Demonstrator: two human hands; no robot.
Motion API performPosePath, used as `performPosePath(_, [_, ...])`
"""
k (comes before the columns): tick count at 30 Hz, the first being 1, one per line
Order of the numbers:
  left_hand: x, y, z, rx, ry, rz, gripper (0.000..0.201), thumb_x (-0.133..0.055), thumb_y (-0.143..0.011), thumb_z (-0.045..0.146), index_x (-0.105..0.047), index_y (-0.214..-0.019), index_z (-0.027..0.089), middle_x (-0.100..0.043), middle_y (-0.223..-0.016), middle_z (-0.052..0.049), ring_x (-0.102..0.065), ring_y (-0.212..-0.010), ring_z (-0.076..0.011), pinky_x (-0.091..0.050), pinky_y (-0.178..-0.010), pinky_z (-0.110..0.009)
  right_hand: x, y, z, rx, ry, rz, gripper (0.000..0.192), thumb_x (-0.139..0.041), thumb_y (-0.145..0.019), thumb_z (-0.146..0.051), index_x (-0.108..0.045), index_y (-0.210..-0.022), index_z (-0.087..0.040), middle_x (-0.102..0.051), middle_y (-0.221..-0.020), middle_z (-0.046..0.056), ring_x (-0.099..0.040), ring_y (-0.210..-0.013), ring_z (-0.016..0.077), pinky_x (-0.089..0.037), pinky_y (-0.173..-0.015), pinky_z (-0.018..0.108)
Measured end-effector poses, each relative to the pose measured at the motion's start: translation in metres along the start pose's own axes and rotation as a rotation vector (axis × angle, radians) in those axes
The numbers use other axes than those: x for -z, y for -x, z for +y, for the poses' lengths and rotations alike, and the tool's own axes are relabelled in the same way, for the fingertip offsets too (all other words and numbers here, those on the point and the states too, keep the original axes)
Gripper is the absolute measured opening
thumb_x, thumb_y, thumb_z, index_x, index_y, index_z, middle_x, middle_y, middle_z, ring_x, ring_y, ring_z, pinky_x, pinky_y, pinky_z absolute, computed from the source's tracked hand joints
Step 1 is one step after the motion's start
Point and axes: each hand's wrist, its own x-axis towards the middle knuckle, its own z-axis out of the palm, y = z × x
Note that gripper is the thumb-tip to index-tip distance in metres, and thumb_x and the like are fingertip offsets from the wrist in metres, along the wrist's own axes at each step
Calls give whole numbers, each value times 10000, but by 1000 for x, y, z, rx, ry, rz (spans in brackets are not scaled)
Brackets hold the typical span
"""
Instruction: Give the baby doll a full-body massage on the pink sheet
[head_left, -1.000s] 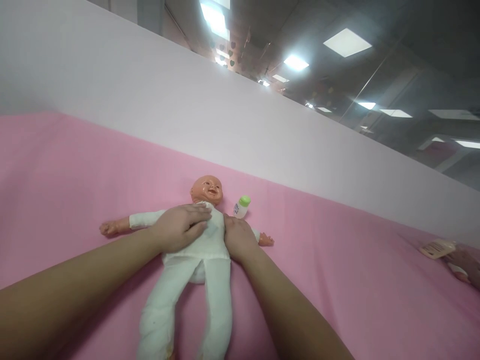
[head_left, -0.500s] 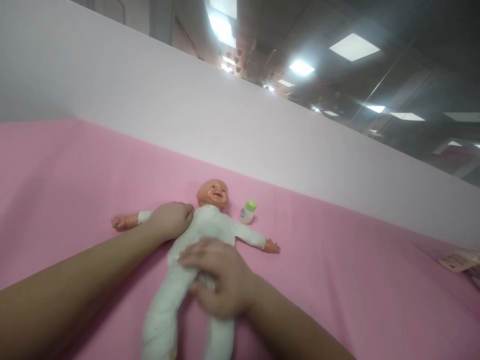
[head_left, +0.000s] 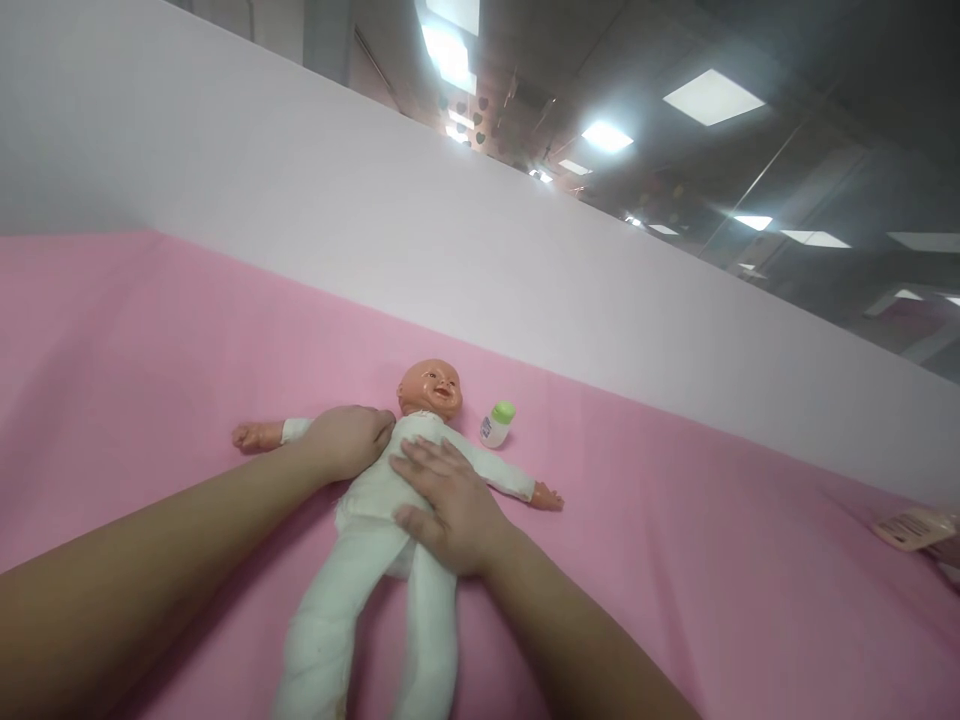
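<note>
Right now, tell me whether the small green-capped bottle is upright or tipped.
Upright. The bottle stands on the pink sheet beside the doll, its green cap on top.

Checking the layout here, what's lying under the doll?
The doll lies on the pink sheet. Whatever is beneath its body is hidden.
</note>
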Motion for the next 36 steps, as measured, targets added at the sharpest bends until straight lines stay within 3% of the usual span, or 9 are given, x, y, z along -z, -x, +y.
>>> performPosePath(4, [-2, 2, 0, -21, 10, 32, 393, -304, -991, 401, -642, -886, 230, -731, -936, -96, -671, -829, -280, -433, -674, -365, -8, -1, 24, -119, -13, 120, 583, -453, -1024, -485, -421, -1544, -225, -376, -1623, 70, -239, -1545, 259, -183, -1260, 512])
performPosePath(9, [-5, 8, 5, -37, 11, 79, 362, -325, -993, 390, -651, -963, 236, -732, -967, -94, -683, -914, -284, -465, -756, -382, -23, 1, 34, -287, 5, 281, 590, -429, -1030, -444, -411, -1544, -153, -421, -1590, 136, -376, -1479, 269, -301, -1222, 467])
performPosePath(14, [-2, 23, 0, -91, -10, 105, 362, -336, -992, 410, -653, -994, 234, -732, -960, -99, -683, -921, -284, -475, -846, -408, -23, 15, 38, -398, 114, 308, 507, -387, -1047, -409, -495, -1476, -160, -580, -1454, 139, -500, -1378, 274, -349, -1186, 457])
performPosePath(18, [6, 39, -24, -189, -135, 111, 420, -301, -999, 416, -668, -989, 213, -730, -960, -126, -673, -913, -311, -426, -961, -504, -20, 32, 44, -498, 239, 278, 492, -419, -1034, -409, -557, -1413, -128, -608, -1417, 154, -502, -1369, 301, -321, -1193, 467])
performPosePath(22, [13, 47, -52, -97, -172, 130, 419, -386, -955, 490, -701, -1040, 227, -744, -1057, -133, -646, -1083, -345, -234, -1138, -599, -14, 40, 50, -544, 305, 200, 468, -436, -1024, -357, -555, -1425, -147, -589, -1441, 153, -466, -1404, 298, -257, -1214, 502])
performPosePath(26, [20, 45, -68, 28, -129, 108, 568, -447, -899, 647, -681, -1231, 250, -690, -1281, -154, -565, -1261, -381, -155, -1172, -622, 2, 48, 66, -683, 323, 209, 540, -452, -1013, -458, -513, -1473, -182, -468, -1552, 157, -322, -1495, 351, -169, -1210, 616])
performPosePath(29, [28, 42, -81, 123, -99, 100, 682, -524, -818, 740, -661, -1290, 267, -652, -1354, -158, -513, -1322, -422, -123, -1177, -645, 19, 66, 89, -795, 186, 214, 606, -467, -993, -516, -497, -1482, -160, -442, -1565, 171, -318, -1500, 335, -258, -1194, 559])
performPosePath(32, [33, 39, -104, 243, -6, 64, 794, -591, -754, 757, -594, -1372, 260, -602, -1428, -153, -499, -1338, -438, -274, -1138, -610, 34, 88, 110, -798, 16, 146, 722, -667, -858, -540, -520, -1458, -166, -478, -1531, 167, -391, -1457, 337, -323, -1168, 492])
performPosePath(36, [30, 37, -136, 304, 108, 121, 761, -682, -704, 725, -634, -1256, 203, -685, -1294, -147, -639, -1145, -398, -518, -875, -426, 45, 100, 117, -740, -144, 174, 439, -696, -816, -392, -682, -1221, -223, -674, -1257, 87, -635, -1158, 267, -468, -998, 387])
